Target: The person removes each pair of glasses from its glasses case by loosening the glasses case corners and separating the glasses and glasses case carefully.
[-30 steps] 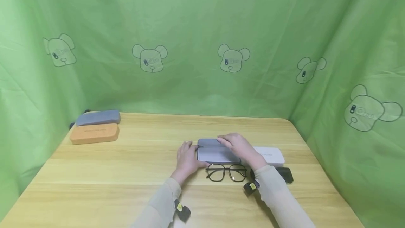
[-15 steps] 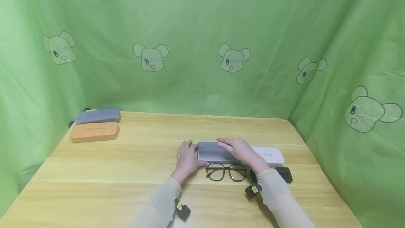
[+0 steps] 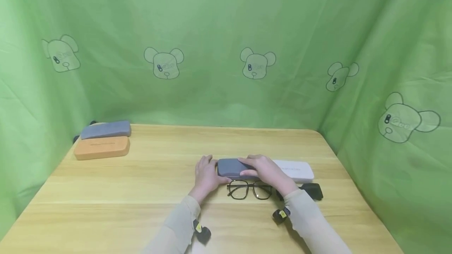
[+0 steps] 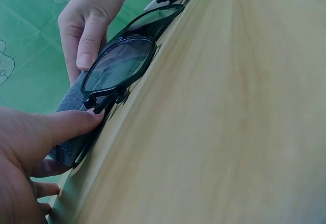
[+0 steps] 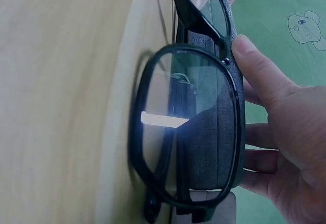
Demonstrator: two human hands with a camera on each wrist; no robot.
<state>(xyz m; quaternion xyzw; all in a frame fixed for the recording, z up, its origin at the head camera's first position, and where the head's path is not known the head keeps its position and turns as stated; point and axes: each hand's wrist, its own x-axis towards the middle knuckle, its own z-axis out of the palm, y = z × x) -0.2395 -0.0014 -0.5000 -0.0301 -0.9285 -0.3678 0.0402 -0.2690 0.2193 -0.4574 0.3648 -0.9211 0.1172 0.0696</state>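
A dark grey glasses case point(image 3: 228, 167) lies lengthwise on the table with its lid down. My left hand point(image 3: 205, 175) grips its left end, thumb at the front edge and fingers round the far side. Over the lid's right part lies my right hand point(image 3: 266, 171); in the right wrist view its thumb point(image 5: 260, 66) presses the case while the fingers curl behind. Black-framed eyeglasses point(image 3: 250, 185) stand just in front of the case, with clear lenses. The left thumb's tip touches or nearly touches their left end. The right hand hides the case's right end.
A white glasses case point(image 3: 296, 170) lies to the right, partly behind the right hand. Black sunglasses point(image 3: 312, 191) sit in front of it, partly under the right forearm. At the far left are an orange case point(image 3: 102, 148) and a blue-grey case point(image 3: 106, 129). Green curtains surround the table.
The grey case's lid has swung down from raised to closed under my right hand, which has moved slightly toward me. My left hand has kept its place at the left end.
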